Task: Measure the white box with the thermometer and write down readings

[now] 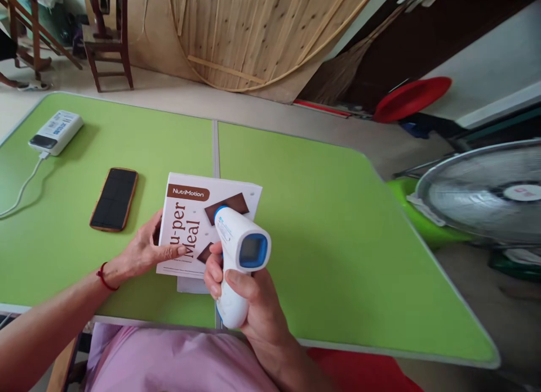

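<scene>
Your left hand [147,246] is gripping the white box [198,220] by its left side, the thumb lying across the printed front and the other fingers mostly hiding behind the edge. Your right hand [257,302] is closing around the handle of the white and blue infrared thermometer [232,231], its small grey screen facing you and its blue-ringed nose pointing toward the box. You are holding the thermometer in front of the box's right part, covering some of the brown pictures; whether the two are touching, I cannot tell. The box is leaning back and showing you the words "NutriMotion" and "Meal", with a pale flap or sheet [190,285] peeking out below its near edge.

A red bracelet [102,276] is circling your left wrist. Both hands are working over the near middle of the green table [329,239], close to the metal strip [216,149] that is dividing its top. Just beyond your left hand, a dark-screened phone [113,200] in an orange-edged case is lying flat. Farther out, at the far left, a white power bank [59,130] is resting with a white cable [25,189] running from it off the left edge of view.

Past the table, a fan [486,194] is standing at the right, and a wooden chair [107,53] is standing at the far left.
</scene>
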Tool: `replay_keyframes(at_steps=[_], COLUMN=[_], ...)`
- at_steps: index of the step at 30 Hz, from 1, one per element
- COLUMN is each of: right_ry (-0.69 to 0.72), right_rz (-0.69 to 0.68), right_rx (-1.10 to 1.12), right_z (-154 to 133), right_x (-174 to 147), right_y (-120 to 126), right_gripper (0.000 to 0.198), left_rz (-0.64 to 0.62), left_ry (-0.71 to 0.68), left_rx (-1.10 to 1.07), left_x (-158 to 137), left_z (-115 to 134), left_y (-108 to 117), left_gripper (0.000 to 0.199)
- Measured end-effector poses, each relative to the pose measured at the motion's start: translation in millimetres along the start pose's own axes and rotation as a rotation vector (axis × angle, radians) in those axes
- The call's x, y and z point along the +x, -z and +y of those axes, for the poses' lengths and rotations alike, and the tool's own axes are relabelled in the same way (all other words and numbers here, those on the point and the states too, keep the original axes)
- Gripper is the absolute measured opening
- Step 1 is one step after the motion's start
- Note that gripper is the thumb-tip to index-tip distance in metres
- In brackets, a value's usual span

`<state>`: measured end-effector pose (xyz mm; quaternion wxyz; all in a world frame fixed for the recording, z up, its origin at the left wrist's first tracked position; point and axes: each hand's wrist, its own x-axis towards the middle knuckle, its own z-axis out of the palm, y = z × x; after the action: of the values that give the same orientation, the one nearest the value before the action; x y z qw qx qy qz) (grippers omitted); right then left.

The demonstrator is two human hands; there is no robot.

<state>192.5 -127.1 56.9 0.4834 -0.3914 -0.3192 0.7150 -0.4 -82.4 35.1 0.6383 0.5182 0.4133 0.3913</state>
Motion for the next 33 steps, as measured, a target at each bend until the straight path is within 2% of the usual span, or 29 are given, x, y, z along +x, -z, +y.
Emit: replay_keyframes(at_steps=[6, 13, 21, 24, 27, 30, 33], right_ry=[0.003, -0.004, 0.019, 0.026, 0.037, 0.065, 0.187], right_rz=[-0.014, 0.001, -0.008, -0.026, -0.027, -0.056, -0.073], right_rx=[0.029, 0.053, 0.034, 0.030, 0.023, -0.091, -0.349], right_z=[-0.4, 0.0, 0.6, 2.8, 4.6, -3.7, -24.3], right_x=[1.4, 1.0, 0.1, 0.6, 0.4, -4.5, -11.4], right_y=[0.2, -1.0, 0.2, 0.3, -0.6, 5.3, 29.7], right_gripper=[0.034, 0.038, 0.036, 0.034, 0.037, 0.040, 0.032], left_rz=[-0.012, 0.018, 0.025, 0.009, 0.008, -0.004, -0.011], left_ry=[0.009, 0.074, 0.067, 0.064, 0.088, 0.122, 0.140], left_rx=[-0.024, -0.005, 0.045, 0.146, 0.368, 0.509, 0.510], left_x=[-0.5, -1.6, -1.2, -0.6, -0.4, -0.7, -1.6], left_z=[4.0, 6.3, 4.2, 8.0, 15.0, 20.1, 20.3], left_y=[-0.9, -1.5, -0.4, 2.8, 8.7, 14.0, 17.3], left_gripper=[0.058, 0.061, 0.064, 0.065, 0.069, 0.074, 0.077])
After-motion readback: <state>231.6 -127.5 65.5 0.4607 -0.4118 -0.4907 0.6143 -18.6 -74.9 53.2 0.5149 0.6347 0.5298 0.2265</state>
